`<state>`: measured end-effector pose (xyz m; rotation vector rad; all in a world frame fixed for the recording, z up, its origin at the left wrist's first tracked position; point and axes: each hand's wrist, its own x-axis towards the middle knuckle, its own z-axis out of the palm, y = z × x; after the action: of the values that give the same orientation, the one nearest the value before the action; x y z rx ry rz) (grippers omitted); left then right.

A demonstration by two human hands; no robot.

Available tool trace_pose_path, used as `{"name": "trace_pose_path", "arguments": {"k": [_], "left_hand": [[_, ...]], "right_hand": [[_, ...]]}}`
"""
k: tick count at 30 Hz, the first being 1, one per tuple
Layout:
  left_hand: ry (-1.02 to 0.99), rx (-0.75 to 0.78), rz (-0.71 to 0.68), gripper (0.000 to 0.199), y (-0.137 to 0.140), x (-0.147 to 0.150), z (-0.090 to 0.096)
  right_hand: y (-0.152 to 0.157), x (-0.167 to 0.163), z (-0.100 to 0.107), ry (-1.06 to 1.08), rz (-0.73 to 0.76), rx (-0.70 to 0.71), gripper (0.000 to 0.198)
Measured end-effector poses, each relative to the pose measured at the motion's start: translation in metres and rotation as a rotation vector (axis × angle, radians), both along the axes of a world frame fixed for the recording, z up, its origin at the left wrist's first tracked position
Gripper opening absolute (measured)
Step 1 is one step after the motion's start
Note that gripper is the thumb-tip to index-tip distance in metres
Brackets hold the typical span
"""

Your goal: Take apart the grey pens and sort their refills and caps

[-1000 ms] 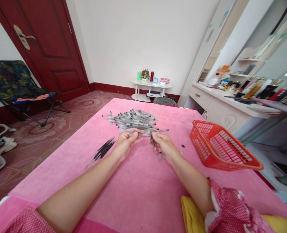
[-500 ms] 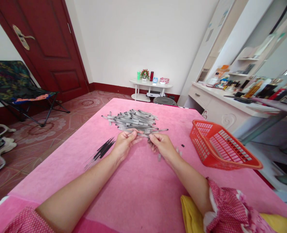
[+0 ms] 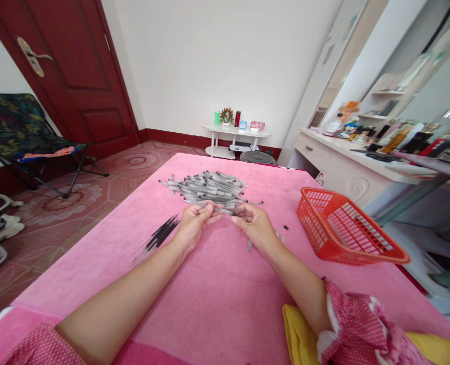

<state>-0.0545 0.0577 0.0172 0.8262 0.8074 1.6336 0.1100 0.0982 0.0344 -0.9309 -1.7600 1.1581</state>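
My left hand (image 3: 195, 223) pinches a clear pen (image 3: 225, 211) between thumb and fingers, its dark end pointing right. At that end my right hand (image 3: 254, 220) has its thumb and curled fingers closed around the tip; the exact contact is small and partly hidden. Just beyond both hands lies a heap of clear, black-ended pens (image 3: 209, 186). Left of my left hand, several thin black refills (image 3: 164, 231) lie side by side. A few small translucent caps (image 3: 249, 246) rest under and beside my right hand, with a small black piece (image 3: 286, 227) farther right.
A red plastic basket (image 3: 350, 228) stands at the right of the pink-covered table (image 3: 209, 304). Yellow cloth (image 3: 301, 334) lies under my right forearm. A folding chair (image 3: 30, 132) is at left, a cluttered dresser (image 3: 346, 162) at right, and a small white stand (image 3: 225, 133) beyond the table.
My right thumb has shifted down and its fingers have loosened and changed position at the pen's end. My left hand still holds the pen in nearly the same place.
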Motion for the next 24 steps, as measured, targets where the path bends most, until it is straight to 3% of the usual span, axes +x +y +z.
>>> {"name": "trace_pose_path", "arguments": {"k": [6,9,15,19,24], "left_hand": [[0.002,-0.010,-0.005,0.025,-0.0012,0.0021,0.0025],[0.004,0.012,-0.006,0.022,-0.0009,0.0018,0.0013],[0.010,0.001,0.004,0.024,-0.0005,0.0006,-0.0009],[0.011,0.006,0.006,0.023,-0.0005,0.0009,-0.0004],[0.016,-0.006,0.003,0.025,0.0004,0.0005,-0.0014]], "right_hand": [[-0.0015,-0.0003,0.0022,-0.039,0.030,-0.039,0.029],[-0.0011,0.0000,0.0027,-0.009,-0.008,0.014,0.017],[0.0009,0.0005,-0.0008,-0.051,0.060,-0.092,0.031],[-0.0016,0.0000,0.0026,0.024,0.014,-0.043,0.019],[-0.0047,-0.0008,0.0056,-0.061,0.062,-0.134,0.025]]}}
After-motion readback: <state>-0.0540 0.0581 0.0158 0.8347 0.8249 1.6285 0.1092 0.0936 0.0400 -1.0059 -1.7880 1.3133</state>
